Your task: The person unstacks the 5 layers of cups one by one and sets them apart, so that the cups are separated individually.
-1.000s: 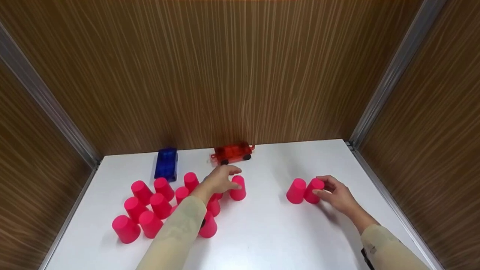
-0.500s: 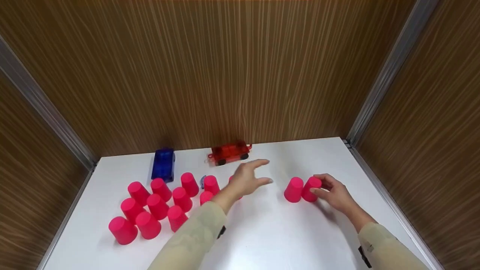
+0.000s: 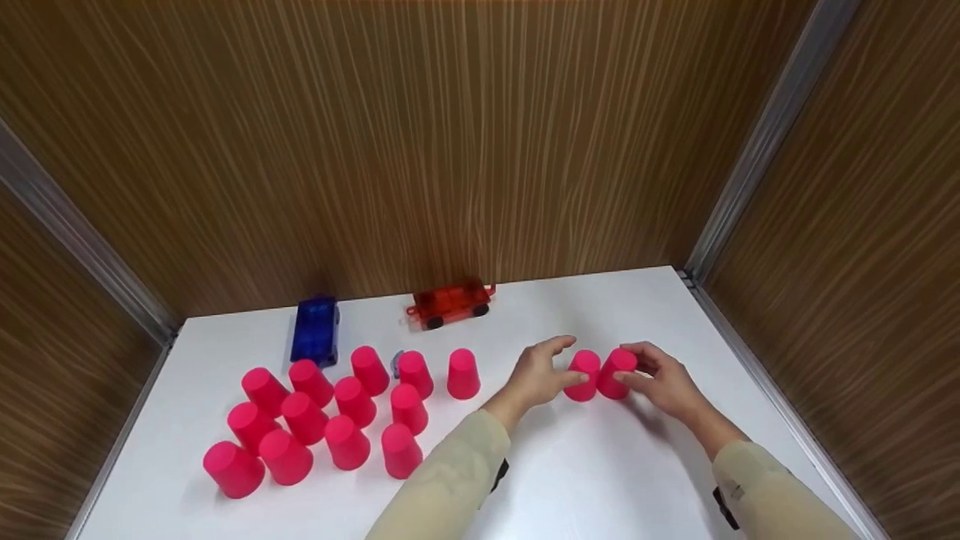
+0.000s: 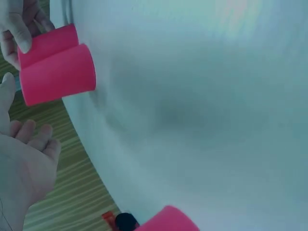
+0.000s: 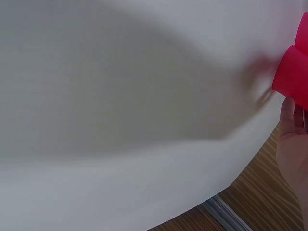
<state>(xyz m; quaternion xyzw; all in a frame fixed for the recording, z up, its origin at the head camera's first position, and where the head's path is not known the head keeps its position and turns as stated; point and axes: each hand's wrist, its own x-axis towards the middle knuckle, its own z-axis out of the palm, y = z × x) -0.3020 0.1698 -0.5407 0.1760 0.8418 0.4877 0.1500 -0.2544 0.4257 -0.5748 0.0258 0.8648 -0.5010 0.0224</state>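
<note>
My sleeves [image 3: 450,487] come in at six o'clock over the white worktop [image 3: 600,480]. My left hand [image 3: 536,379] has its fingers spread loosely, thumb tip against the left cup [image 3: 583,375] of an upside-down pair, so it cannot slide. My right hand [image 3: 664,382] curls round the right cup [image 3: 616,373], pressing it against its neighbour. At nine o'clock stands a cluster of pink cups [image 3: 330,420], mouths down. Farther back, by the wooden wall [image 3: 420,150], sit a blue car [image 3: 315,339] and a red car [image 3: 448,303].
</note>
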